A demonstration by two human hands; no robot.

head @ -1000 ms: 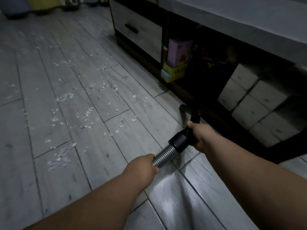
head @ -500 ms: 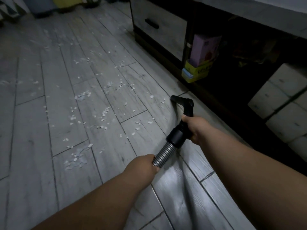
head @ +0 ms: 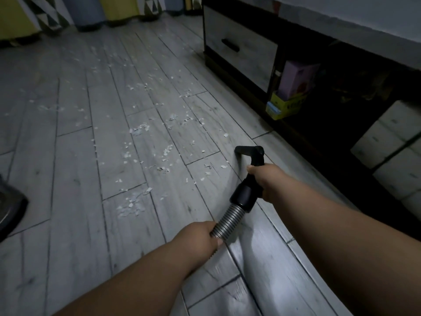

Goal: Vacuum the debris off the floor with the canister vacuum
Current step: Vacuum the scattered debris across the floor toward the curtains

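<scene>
The black plastic vacuum wand [head: 247, 192], with its bent black handle end [head: 249, 151], hung just above the grey wood-look plank floor [head: 75, 224], near the foot of a dark cabinet. A ribbed grey metal-look hose [head: 229, 221] ran back from its thick black cuff. The right hand [head: 265, 179] gripped the wand above the cuff, fingers wrapped fully round it. The left hand [head: 200, 236] held the hose lower down, fingers curled tight about the ribs. Pale flaky debris [head: 131, 207] lay scattered over the planks to the left of the wand, apart from it. The cabinet had a grey drawer front [head: 239, 51], and beside that a pink carton [head: 296, 80] stood in a yellow box [head: 284, 108].
</scene>
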